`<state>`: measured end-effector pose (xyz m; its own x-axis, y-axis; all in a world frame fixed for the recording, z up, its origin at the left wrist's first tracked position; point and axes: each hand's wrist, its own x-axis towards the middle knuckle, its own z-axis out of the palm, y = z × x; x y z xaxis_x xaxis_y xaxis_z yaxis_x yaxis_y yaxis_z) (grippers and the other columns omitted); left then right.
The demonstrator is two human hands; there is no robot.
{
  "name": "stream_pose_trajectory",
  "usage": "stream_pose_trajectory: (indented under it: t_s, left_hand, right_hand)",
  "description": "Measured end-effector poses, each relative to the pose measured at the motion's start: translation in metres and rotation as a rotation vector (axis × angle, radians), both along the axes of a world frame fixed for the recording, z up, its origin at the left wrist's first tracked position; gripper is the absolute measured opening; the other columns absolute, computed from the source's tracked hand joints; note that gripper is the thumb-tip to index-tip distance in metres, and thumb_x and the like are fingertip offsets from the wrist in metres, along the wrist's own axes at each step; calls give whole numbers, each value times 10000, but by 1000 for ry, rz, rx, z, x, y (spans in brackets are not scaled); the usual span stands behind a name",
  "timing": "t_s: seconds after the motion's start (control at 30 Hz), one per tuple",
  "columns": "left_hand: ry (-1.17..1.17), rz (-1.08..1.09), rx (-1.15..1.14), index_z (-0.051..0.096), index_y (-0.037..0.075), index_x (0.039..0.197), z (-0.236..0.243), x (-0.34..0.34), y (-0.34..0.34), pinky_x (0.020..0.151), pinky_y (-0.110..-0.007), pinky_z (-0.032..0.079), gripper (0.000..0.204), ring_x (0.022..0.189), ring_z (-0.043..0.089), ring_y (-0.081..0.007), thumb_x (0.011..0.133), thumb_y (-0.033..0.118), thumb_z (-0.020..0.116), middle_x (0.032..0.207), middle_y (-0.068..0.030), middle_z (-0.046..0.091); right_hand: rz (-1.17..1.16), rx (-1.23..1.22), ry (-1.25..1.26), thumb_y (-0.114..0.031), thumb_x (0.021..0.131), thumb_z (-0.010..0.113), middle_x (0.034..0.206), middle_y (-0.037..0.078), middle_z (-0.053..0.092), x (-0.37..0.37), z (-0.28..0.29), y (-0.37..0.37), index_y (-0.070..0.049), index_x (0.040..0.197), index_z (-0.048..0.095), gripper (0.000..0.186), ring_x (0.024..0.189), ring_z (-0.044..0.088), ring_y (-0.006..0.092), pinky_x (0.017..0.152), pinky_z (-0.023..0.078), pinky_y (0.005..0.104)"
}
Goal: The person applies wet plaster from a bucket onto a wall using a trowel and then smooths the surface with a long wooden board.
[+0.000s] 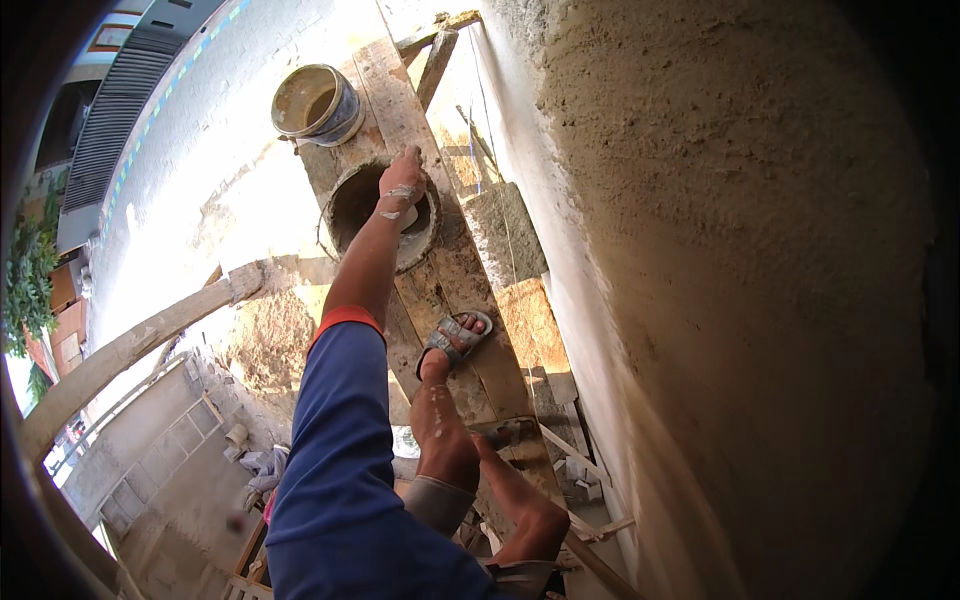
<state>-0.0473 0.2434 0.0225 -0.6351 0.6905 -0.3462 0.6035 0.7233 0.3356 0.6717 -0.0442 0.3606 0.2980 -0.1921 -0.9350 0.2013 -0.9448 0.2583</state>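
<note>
My left hand [403, 178] is closed over the mouth of a mortar-caked bucket [433, 235], at the end of a stretched arm in a blue sleeve [340, 430]. A small pale surface shows just below the fist, inside the bucket. What the fingers grip is hidden. Grey smears mark the wrist. The bucket stands on a rough plank platform [470, 375], its wire handle hanging at the left side. Beyond it, near the planks' far left edge, stands a second dirty bucket [345, 118]. My right hand is out of view.
A rough plastered wall [720, 200] rises along the right. My sandalled foot [457, 336] rests on the planks, my other leg bent behind it. A curved wooden pole [150, 335] crosses at left. Beyond the platform's edges the ground lies lower, and sunlit paving [230, 110] spreads at upper left.
</note>
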Motion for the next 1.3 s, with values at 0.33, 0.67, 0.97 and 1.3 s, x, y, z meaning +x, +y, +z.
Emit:
stream_pose_trajectory:
  t_s: [0.33, 0.67, 0.97, 1.3]
  left_hand:
    - [-220, 552, 596, 446, 5, 1111, 195, -52, -113, 533, -291, 498, 311, 619, 609, -197, 833, 30, 582, 858, -129, 604]
    - [-3, 820, 870, 342, -36, 1126, 134, -204, -41, 500, -278, 545, 334, 588, 620, -212, 870, 33, 545, 928, -177, 551]
    - [446, 15, -670, 596, 68, 1064, 73, -224, -29, 873, -307, 430, 317, 981, 572, -171, 791, 219, 647, 1074, -65, 624]
    - [-231, 232, 281, 448, 17, 1236, 121, 49, -117, 925, -384, 413, 490, 1135, 509, -326, 808, 167, 635, 1219, -228, 516]
  right_hand:
    - [-66, 39, 18, -136, 850, 523, 736, 98, 606, -35, -4, 35, 41, 1097, 553, 306, 629, 628, 219, 557, 535, 330]
    - [-484, 105, 132, -136, 852, 505, 744, 93, 613, 3, 38, 13, 27, 1137, 537, 330, 623, 618, 226, 557, 528, 348]
    - [128, 30, -107, -187, 870, 526, 806, 129, 593, -39, 66, 6, -19, 1187, 472, 363, 684, 620, 240, 645, 546, 401]
    - [-404, 11, -345, -192, 838, 644, 896, 115, 556, 19, 94, -64, -46, 1427, 131, 795, 876, 560, 292, 856, 444, 533]
